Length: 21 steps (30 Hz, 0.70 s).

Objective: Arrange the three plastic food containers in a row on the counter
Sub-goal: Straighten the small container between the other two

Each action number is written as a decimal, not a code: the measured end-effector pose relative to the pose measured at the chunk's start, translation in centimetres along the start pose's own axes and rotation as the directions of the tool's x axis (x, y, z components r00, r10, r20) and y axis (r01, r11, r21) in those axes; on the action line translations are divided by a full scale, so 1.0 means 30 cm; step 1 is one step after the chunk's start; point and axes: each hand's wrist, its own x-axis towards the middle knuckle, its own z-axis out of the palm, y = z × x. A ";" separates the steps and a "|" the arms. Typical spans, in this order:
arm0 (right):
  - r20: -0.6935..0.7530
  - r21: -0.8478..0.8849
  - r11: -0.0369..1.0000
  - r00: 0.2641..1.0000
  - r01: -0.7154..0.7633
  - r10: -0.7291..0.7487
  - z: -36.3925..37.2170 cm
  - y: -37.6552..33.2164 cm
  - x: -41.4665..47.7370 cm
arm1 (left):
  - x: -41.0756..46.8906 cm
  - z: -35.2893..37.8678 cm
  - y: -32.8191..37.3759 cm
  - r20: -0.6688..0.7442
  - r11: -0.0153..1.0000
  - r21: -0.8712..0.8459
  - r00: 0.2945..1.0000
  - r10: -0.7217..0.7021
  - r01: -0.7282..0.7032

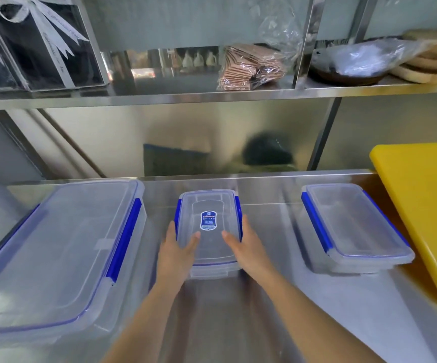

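Three clear plastic containers with blue side clips sit on the steel counter [264, 297]. The large container [55, 252] is at the left. The small labelled container [209, 205] stands in the middle, with a blue sticker on its lid. A medium container [353, 226] rests at the right, turned slightly. My left hand [178, 252] presses the middle container's left side, thumb on the lid. My right hand [246, 247] holds its right side the same way. The container's base sits on the counter.
A yellow cutting board [421, 205] leans at the far right, close to the medium container. A steel shelf [212, 94] above holds a bagged stack of brown paper [248, 66], black boxes with ribbons [28, 48] and wooden boards [427, 64]. A steel backsplash stands behind the counter.
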 end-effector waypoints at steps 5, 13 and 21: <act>-0.066 0.008 1.000 0.998 -0.006 0.007 -0.107 0.010 0.010 | -0.009 0.114 0.049 0.007 0.999 0.016 0.999 0.047 -0.047; -0.068 -0.063 0.998 0.998 -0.019 0.014 -0.107 0.033 0.033 | 0.013 0.154 0.049 -0.027 0.997 0.074 0.999 0.032 -0.030; -0.218 -0.449 0.891 0.960 0.063 -0.178 0.052 -0.189 -0.103 | -0.090 -0.193 0.059 -0.151 0.988 0.137 0.985 0.088 -0.067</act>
